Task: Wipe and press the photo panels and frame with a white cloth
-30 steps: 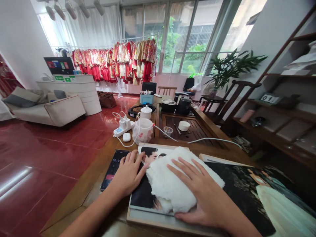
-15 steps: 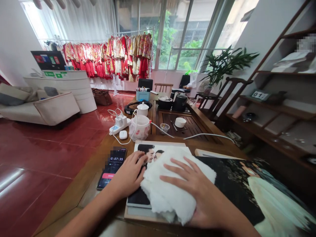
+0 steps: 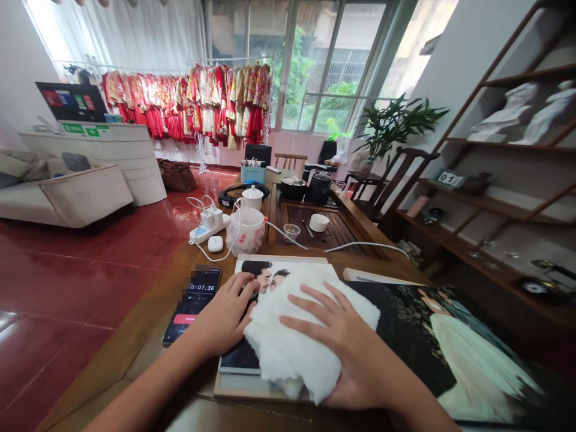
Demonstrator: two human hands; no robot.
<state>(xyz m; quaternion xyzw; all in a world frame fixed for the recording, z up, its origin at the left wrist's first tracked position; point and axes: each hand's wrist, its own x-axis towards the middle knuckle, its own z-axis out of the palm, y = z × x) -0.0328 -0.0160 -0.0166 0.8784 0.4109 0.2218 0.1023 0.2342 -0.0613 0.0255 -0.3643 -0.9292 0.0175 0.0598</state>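
My right hand lies over a folded, fluffy white cloth, its fingers spread across the top. The thumb is hidden at the cloth's lower edge, so the cloth sits between thumb and fingers. Beneath the cloth is a framed photo with two people's heads, partly covered. My left hand rests on the photo's left side with fingers stretched out, close to the cloth. A phone showing a running timer lies left of that hand.
To the right lies a large dark photo print with a pale gown. Beyond the frame stand a wrapped white tub, a lidded cup, a power strip and a small white bowl on a tea tray. A white cable crosses the table.
The whole view has shifted slightly, with the table things appearing farther left. Both hands and the cloth keep about the same place on the framed photo.
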